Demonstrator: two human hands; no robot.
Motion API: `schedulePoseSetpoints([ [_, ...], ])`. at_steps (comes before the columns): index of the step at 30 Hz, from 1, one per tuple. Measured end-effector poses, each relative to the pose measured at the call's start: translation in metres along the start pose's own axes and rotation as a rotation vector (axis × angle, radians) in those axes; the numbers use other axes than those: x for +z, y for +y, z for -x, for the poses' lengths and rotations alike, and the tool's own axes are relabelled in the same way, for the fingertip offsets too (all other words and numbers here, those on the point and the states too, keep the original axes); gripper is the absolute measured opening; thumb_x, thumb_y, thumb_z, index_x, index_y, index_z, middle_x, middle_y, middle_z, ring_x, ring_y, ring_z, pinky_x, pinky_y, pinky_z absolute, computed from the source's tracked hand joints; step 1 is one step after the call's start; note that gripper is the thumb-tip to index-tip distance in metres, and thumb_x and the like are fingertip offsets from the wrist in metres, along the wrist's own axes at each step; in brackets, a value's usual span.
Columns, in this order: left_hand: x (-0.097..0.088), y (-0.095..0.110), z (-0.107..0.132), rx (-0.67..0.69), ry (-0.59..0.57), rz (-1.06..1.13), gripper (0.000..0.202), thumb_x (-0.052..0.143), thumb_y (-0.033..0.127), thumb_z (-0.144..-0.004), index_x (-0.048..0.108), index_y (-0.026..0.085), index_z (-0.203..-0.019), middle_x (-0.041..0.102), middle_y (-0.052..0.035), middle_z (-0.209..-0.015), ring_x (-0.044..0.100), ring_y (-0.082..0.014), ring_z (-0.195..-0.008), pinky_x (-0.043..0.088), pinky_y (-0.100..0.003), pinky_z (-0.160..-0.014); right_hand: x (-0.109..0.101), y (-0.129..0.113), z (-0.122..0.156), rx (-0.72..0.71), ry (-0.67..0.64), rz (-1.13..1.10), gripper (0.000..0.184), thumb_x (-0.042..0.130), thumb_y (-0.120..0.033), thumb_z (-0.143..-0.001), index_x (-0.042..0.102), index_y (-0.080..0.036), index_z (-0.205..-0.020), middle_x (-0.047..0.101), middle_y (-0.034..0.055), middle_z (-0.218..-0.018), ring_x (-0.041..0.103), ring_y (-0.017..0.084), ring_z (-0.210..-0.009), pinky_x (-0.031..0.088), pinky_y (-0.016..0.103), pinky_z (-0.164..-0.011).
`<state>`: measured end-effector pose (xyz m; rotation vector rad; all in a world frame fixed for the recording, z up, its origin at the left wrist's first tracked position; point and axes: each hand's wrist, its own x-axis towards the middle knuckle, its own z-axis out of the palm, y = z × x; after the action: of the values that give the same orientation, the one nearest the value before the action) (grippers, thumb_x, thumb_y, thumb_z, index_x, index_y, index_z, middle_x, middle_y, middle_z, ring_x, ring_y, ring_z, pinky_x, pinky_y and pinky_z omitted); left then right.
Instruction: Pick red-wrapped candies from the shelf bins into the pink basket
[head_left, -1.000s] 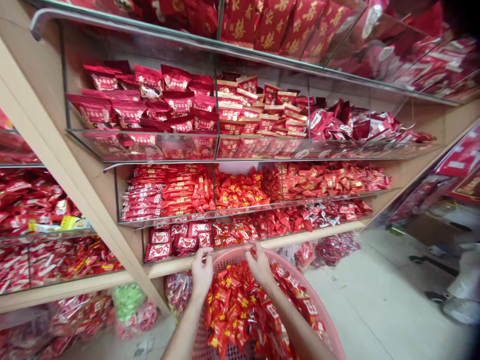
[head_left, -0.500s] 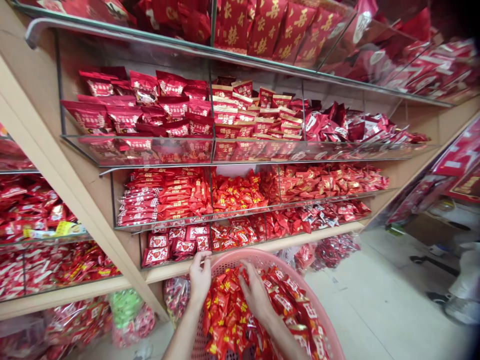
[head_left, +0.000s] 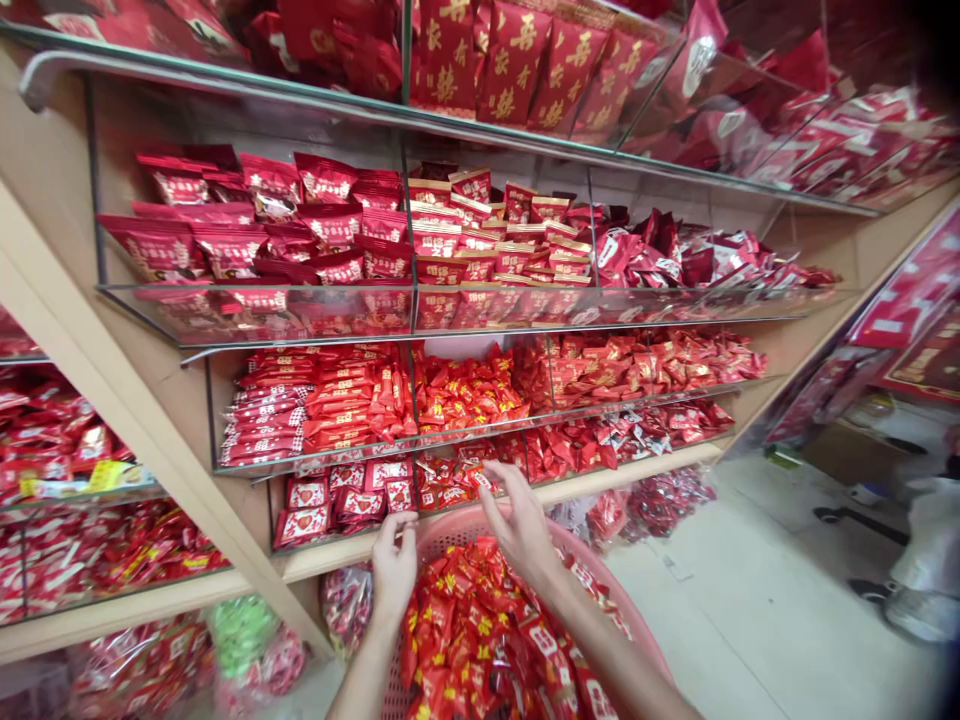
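A pink perforated basket point(head_left: 626, 600) holds a heap of red-wrapped candies point(head_left: 465, 620) with yellow and white print. My left hand point(head_left: 395, 565) is at the basket's left rim, fingers curled together; whatever they hold, if anything, cannot be made out. Above the basket's far side is my right hand point(head_left: 525, 530), thumb and fingers apart. Its fingertips reach in front of the lowest shelf compartment, where similar red candies point(head_left: 442, 485) lie. One white-marked candy shows by those fingertips, apparently in the compartment.
Clear-fronted shelves rise ahead, with a glass edge point(head_left: 315, 460) above the lowest row. White heart-printed packets point(head_left: 307, 508) fill the lower left compartment. A wooden post point(head_left: 127, 400) slants at left. Bagged candies point(head_left: 664, 505) lie on the tiled floor point(head_left: 750, 590) beneath the shelf.
My right hand has risen out of the candy heap and moved toward the lowest shelf. My left hand has dropped slightly, staying by the rim. The view has shifted a little.
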<state>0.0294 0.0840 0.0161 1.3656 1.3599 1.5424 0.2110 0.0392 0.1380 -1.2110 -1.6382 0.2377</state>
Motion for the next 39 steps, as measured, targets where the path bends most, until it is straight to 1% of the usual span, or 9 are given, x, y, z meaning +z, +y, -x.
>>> schedulePoseSetpoints([
  [4, -0.001, 0.001, 0.000, -0.003, -0.008, -0.009, 0.018, 0.051, 0.030, -0.074, 0.061, 0.018, -0.083, 0.066, -0.0047, -0.081, 0.063, -0.0188, -0.079, 0.048, -0.032, -0.075, -0.014, -0.011, -0.052, -0.189, 0.040, 0.043, 0.029, 0.042, -0.020, -0.088, 0.050, -0.022, -0.116, 0.057, 0.0080, -0.109, 0.053, 0.019, -0.104, 0.043, 0.035, -0.093],
  [8, -0.001, 0.001, 0.001, -0.012, -0.014, -0.006, 0.019, 0.051, 0.032, -0.075, 0.060, 0.018, -0.084, 0.066, -0.0051, -0.082, 0.063, -0.0189, -0.079, 0.048, -0.032, -0.075, -0.021, 0.001, -0.108, -0.302, 0.017, 0.150, 0.023, 0.040, -0.017, -0.087, 0.056, -0.020, -0.103, 0.058, 0.0077, -0.101, 0.053, 0.019, -0.100, 0.042, 0.034, -0.091],
  [15, -0.001, -0.002, 0.000, -0.028, -0.007, 0.026, 0.019, 0.053, 0.033, -0.073, 0.061, 0.018, -0.083, 0.067, -0.0045, -0.081, 0.064, -0.0188, -0.078, 0.049, -0.032, -0.075, -0.020, 0.038, -0.174, -0.142, -0.142, 0.413, 0.028, 0.036, -0.015, -0.086, 0.058, -0.013, -0.103, 0.059, 0.0114, -0.104, 0.053, 0.019, -0.102, 0.039, 0.032, -0.093],
  [17, -0.001, 0.000, 0.000, -0.034, -0.009, 0.024, 0.019, 0.053, 0.033, -0.073, 0.061, 0.018, -0.083, 0.067, -0.0044, -0.082, 0.064, -0.0188, -0.078, 0.049, -0.031, -0.074, -0.013, 0.039, -0.180, -0.112, -0.242, 0.505, 0.034, 0.042, -0.028, -0.087, 0.053, -0.013, -0.116, 0.055, 0.0130, -0.117, 0.049, 0.022, -0.110, 0.036, 0.035, -0.096],
  [20, -0.001, 0.002, 0.001, -0.034, -0.004, 0.011, 0.020, 0.053, 0.034, -0.074, 0.061, 0.018, -0.083, 0.067, -0.0043, -0.081, 0.064, -0.0188, -0.079, 0.050, -0.031, -0.073, 0.001, 0.036, -0.182, -0.090, -0.359, 0.614, 0.070, 0.050, -0.057, -0.079, 0.034, -0.018, -0.135, 0.037, 0.0151, -0.139, 0.034, 0.030, -0.126, 0.030, 0.046, -0.100],
  [23, -0.002, 0.004, 0.001, -0.023, -0.002, -0.002, 0.020, 0.052, 0.034, -0.075, 0.061, 0.018, -0.083, 0.067, -0.0043, -0.081, 0.064, -0.0186, -0.079, 0.049, -0.031, -0.073, 0.013, 0.034, -0.183, -0.060, -0.440, 0.670, 0.090, 0.046, -0.072, -0.072, 0.020, -0.021, -0.142, 0.022, 0.0154, -0.147, 0.019, 0.034, -0.133, 0.019, 0.056, -0.102],
  [27, -0.002, 0.005, 0.001, -0.009, -0.005, -0.010, 0.020, 0.053, 0.035, -0.076, 0.062, 0.018, -0.083, 0.067, -0.0043, -0.081, 0.064, -0.0186, -0.078, 0.050, -0.031, -0.073, 0.016, 0.035, -0.184, -0.030, -0.486, 0.684, 0.093, 0.044, -0.074, -0.071, 0.017, -0.020, -0.143, 0.022, 0.0156, -0.148, 0.018, 0.033, -0.134, 0.014, 0.058, -0.104],
  [34, -0.001, 0.001, 0.000, -0.021, -0.018, 0.003, 0.020, 0.052, 0.034, -0.076, 0.060, 0.018, -0.084, 0.066, -0.0047, -0.082, 0.064, -0.0186, -0.079, 0.049, -0.032, -0.075, 0.012, 0.036, -0.183, -0.072, -0.430, 0.686, 0.080, 0.047, -0.062, -0.078, 0.025, -0.016, -0.140, 0.036, 0.0155, -0.140, 0.036, 0.033, -0.122, 0.030, 0.052, -0.096],
  [39, -0.001, 0.000, 0.001, -0.037, -0.011, 0.021, 0.021, 0.054, 0.036, -0.074, 0.061, 0.018, -0.083, 0.067, -0.0045, -0.081, 0.064, -0.0189, -0.078, 0.050, -0.032, -0.073, 0.015, 0.037, -0.185, -0.132, -0.429, 0.706, 0.077, 0.050, -0.058, -0.078, 0.027, -0.017, -0.139, 0.040, 0.0164, -0.137, 0.038, 0.034, -0.119, 0.031, 0.052, -0.094],
])
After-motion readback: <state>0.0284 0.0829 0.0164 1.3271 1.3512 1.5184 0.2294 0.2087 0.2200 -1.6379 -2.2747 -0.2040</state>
